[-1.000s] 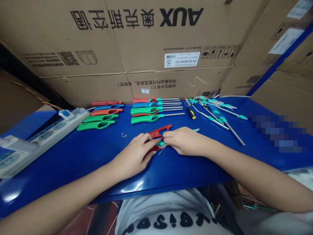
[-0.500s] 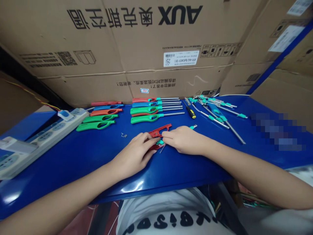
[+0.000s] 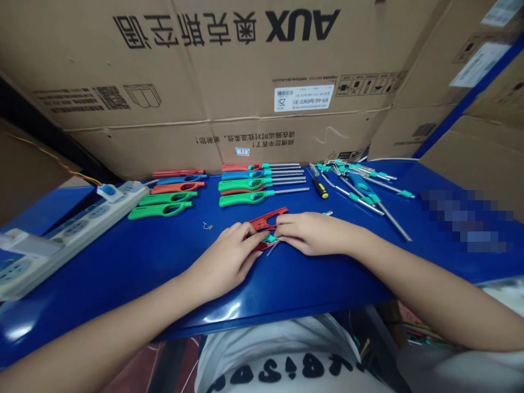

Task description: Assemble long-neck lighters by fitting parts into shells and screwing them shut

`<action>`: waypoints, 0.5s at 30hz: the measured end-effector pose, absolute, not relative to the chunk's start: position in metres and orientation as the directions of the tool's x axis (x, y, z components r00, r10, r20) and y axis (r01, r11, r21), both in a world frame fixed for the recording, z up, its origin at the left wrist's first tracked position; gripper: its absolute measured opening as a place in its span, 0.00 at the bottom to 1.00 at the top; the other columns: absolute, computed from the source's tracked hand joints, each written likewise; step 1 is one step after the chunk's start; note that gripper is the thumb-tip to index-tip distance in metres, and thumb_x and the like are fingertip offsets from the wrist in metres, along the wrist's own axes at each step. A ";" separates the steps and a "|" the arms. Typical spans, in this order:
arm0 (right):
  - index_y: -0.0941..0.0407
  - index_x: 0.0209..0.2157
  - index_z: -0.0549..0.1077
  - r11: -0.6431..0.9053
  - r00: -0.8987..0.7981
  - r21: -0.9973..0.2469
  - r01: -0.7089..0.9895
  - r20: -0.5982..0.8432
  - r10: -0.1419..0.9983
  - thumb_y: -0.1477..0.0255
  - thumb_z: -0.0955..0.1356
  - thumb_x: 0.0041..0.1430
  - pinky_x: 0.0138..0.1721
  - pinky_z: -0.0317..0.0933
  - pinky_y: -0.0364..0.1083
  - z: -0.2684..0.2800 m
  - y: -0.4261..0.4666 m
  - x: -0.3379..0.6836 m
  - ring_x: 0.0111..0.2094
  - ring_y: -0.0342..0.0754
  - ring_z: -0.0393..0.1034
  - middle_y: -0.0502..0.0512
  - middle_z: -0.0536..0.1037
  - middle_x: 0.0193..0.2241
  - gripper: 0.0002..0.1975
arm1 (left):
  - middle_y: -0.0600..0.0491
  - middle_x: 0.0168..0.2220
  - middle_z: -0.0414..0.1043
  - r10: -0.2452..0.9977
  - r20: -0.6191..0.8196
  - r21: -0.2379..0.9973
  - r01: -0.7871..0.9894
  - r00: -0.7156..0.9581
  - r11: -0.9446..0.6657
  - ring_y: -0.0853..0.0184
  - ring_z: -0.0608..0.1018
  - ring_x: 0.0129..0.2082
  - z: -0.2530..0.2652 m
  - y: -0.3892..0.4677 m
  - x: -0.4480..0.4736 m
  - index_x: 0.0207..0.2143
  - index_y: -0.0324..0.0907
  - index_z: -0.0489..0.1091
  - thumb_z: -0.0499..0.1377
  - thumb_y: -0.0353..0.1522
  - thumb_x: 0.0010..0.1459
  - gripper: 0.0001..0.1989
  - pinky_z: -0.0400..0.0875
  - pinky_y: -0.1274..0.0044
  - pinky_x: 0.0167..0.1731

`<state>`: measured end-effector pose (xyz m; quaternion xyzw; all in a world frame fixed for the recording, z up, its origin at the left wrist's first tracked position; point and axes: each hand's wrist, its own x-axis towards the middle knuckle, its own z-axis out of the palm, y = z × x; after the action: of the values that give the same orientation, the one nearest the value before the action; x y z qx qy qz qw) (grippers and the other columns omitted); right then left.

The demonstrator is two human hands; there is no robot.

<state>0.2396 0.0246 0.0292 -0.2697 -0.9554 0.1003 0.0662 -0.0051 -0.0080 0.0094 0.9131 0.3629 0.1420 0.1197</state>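
Near the middle of the blue tabletop [image 3: 135,256] lies a red lighter handle shell [image 3: 268,220], a flat, open half of a long-nozzle gas lighter. The left hand [image 3: 223,262] comes in from 7 o'clock and presses its fingertips on the shell's near end. The right hand [image 3: 313,233] comes in from 4 o'clock, its grip closed round a teal-collared metal nozzle [image 3: 271,240] that meets the shell just below its trigger opening; only the teal collar and a short tip beyond the knuckles show. Whether the left grip pinches the shell or merely pins it flat, I cannot tell.

The shell looks like thin moulded plastic: light, stiff along its length, likely to flex or snap at the trigger loop if twisted. It is best held at the thicker butt end, flat against the tabletop. The nozzle seems rigid, smooth and slippery, so the teal collar is the surer hold.

At 12 o'clock from the hands stands a row of finished lighters [image 3: 262,183]; at 10 o'clock lie empty green, red and blue shells [image 3: 167,202]. At 2 o'clock is a pile of nozzle assemblies [image 3: 360,185] beside a yellow-handled screwdriver [image 3: 320,188]. A small spring [image 3: 208,226] lies at 9 o'clock, and a power strip [image 3: 69,229] beyond it.
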 end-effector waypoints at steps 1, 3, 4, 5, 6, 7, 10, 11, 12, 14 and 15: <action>0.58 0.47 0.75 0.830 -0.847 -0.287 0.479 0.100 0.523 0.74 0.63 0.69 0.39 0.63 0.45 0.031 0.025 0.243 0.42 0.48 0.72 0.58 0.76 0.44 0.11 | 0.46 0.47 0.68 0.696 0.174 0.319 0.629 0.696 -0.709 0.58 0.71 0.44 0.009 -0.008 -0.005 0.61 0.44 0.65 0.52 0.31 0.69 0.19 0.71 0.63 0.48; 0.57 0.50 0.73 0.818 -0.840 -0.352 0.456 0.134 0.526 0.74 0.66 0.66 0.39 0.64 0.45 0.033 0.026 0.247 0.42 0.47 0.71 0.58 0.75 0.46 0.12 | 0.45 0.48 0.68 0.694 0.179 0.316 0.628 0.697 -0.711 0.58 0.71 0.45 0.009 -0.009 -0.005 0.61 0.45 0.65 0.52 0.31 0.70 0.19 0.70 0.62 0.48; 0.56 0.50 0.72 0.816 -0.837 -0.350 0.460 0.136 0.531 0.73 0.67 0.65 0.38 0.64 0.44 0.034 0.025 0.247 0.41 0.47 0.71 0.57 0.74 0.47 0.12 | 0.45 0.49 0.68 0.694 0.180 0.316 0.627 0.697 -0.712 0.58 0.70 0.45 0.009 -0.009 -0.006 0.60 0.45 0.66 0.52 0.31 0.70 0.18 0.70 0.62 0.49; 0.55 0.50 0.72 0.820 -0.838 -0.329 0.468 0.129 0.531 0.72 0.67 0.64 0.35 0.63 0.44 0.034 0.025 0.247 0.39 0.46 0.71 0.57 0.73 0.48 0.12 | 0.45 0.49 0.68 0.693 0.179 0.316 0.626 0.698 -0.713 0.57 0.70 0.46 0.009 -0.009 -0.006 0.59 0.45 0.67 0.52 0.31 0.70 0.17 0.70 0.62 0.49; 0.54 0.50 0.73 0.830 -0.844 -0.295 0.473 0.118 0.523 0.71 0.68 0.64 0.34 0.62 0.44 0.034 0.024 0.246 0.37 0.46 0.70 0.57 0.73 0.49 0.13 | 0.45 0.49 0.68 0.693 0.176 0.317 0.627 0.699 -0.712 0.57 0.70 0.46 0.009 -0.009 -0.006 0.57 0.45 0.68 0.52 0.31 0.70 0.16 0.70 0.62 0.49; 0.53 0.50 0.73 0.843 -0.854 -0.258 0.472 0.104 0.510 0.70 0.67 0.64 0.33 0.61 0.44 0.033 0.023 0.245 0.36 0.46 0.70 0.56 0.72 0.49 0.12 | 0.46 0.49 0.68 0.694 0.173 0.317 0.628 0.699 -0.711 0.57 0.70 0.46 0.010 -0.009 -0.006 0.57 0.45 0.68 0.52 0.31 0.70 0.16 0.70 0.62 0.49; 0.53 0.48 0.74 0.862 -0.870 -0.199 0.466 0.077 0.488 0.70 0.65 0.68 0.33 0.59 0.43 0.029 0.022 0.240 0.35 0.45 0.69 0.56 0.71 0.49 0.10 | 0.46 0.47 0.68 0.693 0.164 0.311 0.630 0.702 -0.711 0.57 0.70 0.46 0.009 -0.008 -0.007 0.60 0.45 0.66 0.52 0.31 0.70 0.18 0.70 0.63 0.48; 0.54 0.47 0.74 0.857 -0.864 -0.207 0.472 0.084 0.497 0.70 0.64 0.68 0.33 0.60 0.43 0.028 0.023 0.239 0.35 0.45 0.69 0.57 0.71 0.49 0.10 | 0.47 0.47 0.68 0.693 0.161 0.310 0.631 0.703 -0.711 0.57 0.70 0.46 0.009 -0.008 -0.007 0.61 0.45 0.65 0.52 0.31 0.70 0.18 0.70 0.63 0.48; 0.54 0.46 0.74 0.845 -0.853 -0.234 0.480 0.102 0.513 0.71 0.63 0.69 0.35 0.60 0.44 0.027 0.023 0.239 0.35 0.45 0.69 0.57 0.71 0.49 0.09 | 0.47 0.47 0.68 0.693 0.160 0.309 0.632 0.703 -0.711 0.57 0.70 0.46 0.009 -0.008 -0.007 0.61 0.45 0.64 0.52 0.31 0.70 0.19 0.70 0.63 0.49; 0.56 0.42 0.73 0.810 -0.819 -0.339 0.478 0.160 0.550 0.73 0.63 0.69 0.39 0.62 0.44 0.026 0.026 0.241 0.38 0.45 0.70 0.58 0.72 0.48 0.08 | 0.46 0.47 0.68 0.695 0.159 0.311 0.632 0.701 -0.709 0.57 0.70 0.46 0.010 -0.008 -0.007 0.61 0.45 0.64 0.52 0.31 0.70 0.19 0.70 0.62 0.49; 0.57 0.41 0.73 0.784 -0.797 -0.408 0.469 0.186 0.574 0.73 0.63 0.68 0.40 0.62 0.44 0.026 0.028 0.242 0.38 0.45 0.70 0.57 0.73 0.46 0.07 | 0.46 0.48 0.69 0.697 0.159 0.315 0.633 0.699 -0.707 0.57 0.71 0.46 0.010 -0.007 -0.007 0.61 0.45 0.64 0.52 0.31 0.70 0.19 0.70 0.62 0.49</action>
<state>0.2417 0.0279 0.0263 -0.2796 -0.9320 0.1733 0.1519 -0.0070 -0.0075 0.0098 0.9140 0.3638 0.1345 0.1189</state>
